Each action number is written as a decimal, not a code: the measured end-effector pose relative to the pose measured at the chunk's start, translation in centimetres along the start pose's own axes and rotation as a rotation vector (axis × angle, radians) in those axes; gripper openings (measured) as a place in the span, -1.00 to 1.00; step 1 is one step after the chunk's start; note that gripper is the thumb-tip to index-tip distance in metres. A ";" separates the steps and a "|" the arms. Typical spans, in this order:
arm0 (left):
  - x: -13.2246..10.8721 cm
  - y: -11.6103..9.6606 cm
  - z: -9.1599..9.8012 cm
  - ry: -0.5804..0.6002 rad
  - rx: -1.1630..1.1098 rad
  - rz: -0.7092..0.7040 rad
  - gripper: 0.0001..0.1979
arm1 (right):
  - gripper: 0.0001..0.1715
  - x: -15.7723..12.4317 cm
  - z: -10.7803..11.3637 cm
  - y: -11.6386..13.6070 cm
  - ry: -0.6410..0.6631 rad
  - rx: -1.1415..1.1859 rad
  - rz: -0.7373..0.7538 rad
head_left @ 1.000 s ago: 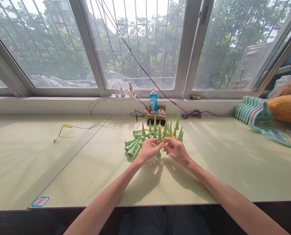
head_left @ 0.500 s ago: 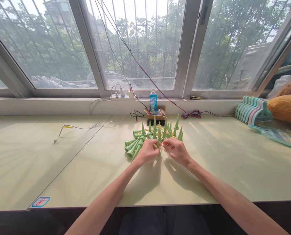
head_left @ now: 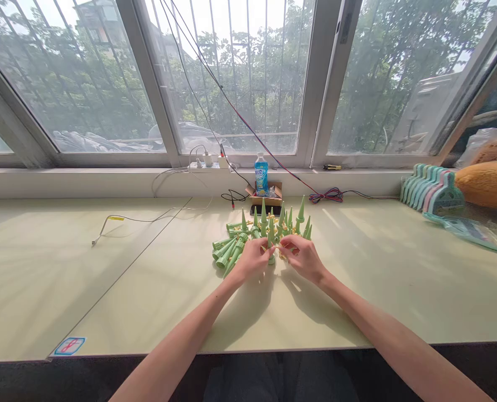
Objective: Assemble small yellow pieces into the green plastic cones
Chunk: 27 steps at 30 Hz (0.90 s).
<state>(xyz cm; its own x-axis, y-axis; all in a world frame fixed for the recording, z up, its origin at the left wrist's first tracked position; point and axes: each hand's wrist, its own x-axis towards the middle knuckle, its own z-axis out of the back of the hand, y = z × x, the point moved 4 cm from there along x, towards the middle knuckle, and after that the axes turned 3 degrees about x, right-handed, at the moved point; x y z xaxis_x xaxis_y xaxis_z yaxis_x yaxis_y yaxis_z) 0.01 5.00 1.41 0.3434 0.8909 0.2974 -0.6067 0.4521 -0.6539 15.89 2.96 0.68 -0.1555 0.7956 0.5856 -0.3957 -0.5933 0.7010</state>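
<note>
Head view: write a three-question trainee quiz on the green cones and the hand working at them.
1. True or false: the bottle stands beyond the green cones, farther from the person.
2. The left hand grips: A an upright cone; B the bottle; C a cable.
3. Fill in: the cones lying flat are on the pile's ____ side.
Key: 1 true; 2 A; 3 left.

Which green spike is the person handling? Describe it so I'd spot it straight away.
On the pale green table under the window, a cluster of green cones sits mid-table. The green cone meant stands upright at the cluster's near edge. It alone sits between the left hand and right hand.
</note>
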 end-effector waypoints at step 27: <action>-0.4 -0.9 0.0 0.016 -0.540 0.250 -0.66 | -0.81 0.0 0.0 0.6 -0.004 0.118 -0.007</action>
<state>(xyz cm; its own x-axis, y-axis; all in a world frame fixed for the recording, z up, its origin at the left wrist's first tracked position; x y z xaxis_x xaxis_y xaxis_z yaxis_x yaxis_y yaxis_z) 0.38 4.29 1.87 0.2506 0.9647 0.0807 -0.2218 0.1384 -0.9652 15.68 2.58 1.13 -0.1496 0.7994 0.5818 -0.2870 -0.5982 0.7482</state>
